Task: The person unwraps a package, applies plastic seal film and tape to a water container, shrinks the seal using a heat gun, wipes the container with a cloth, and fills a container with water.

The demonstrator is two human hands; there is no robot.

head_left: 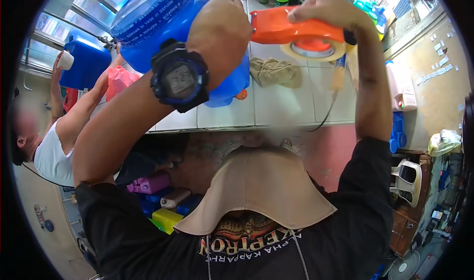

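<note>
An orange tape dispenser (274, 27) with a roll of tape (316, 50) in it is gripped by my right hand (323, 9), thumb on its top side. My left hand (219, 25), with a black watch (180, 77) on its wrist, is against a large blue container (143, 52). Most of its fingers are hidden or at the frame's upper edge. A clear band with printed seal lettering (163, 15) wraps the container. Behind my left wrist is another blue plastic piece (222, 94).
A folded tan cloth (275, 73) lies on the white tiled counter (284, 99), near a tool with a cord (338, 75). At left a person in a white top (52, 151) handles a blue jug (86, 60) near a pink plastic bag (121, 81). Coloured jugs (150, 182) stand below.
</note>
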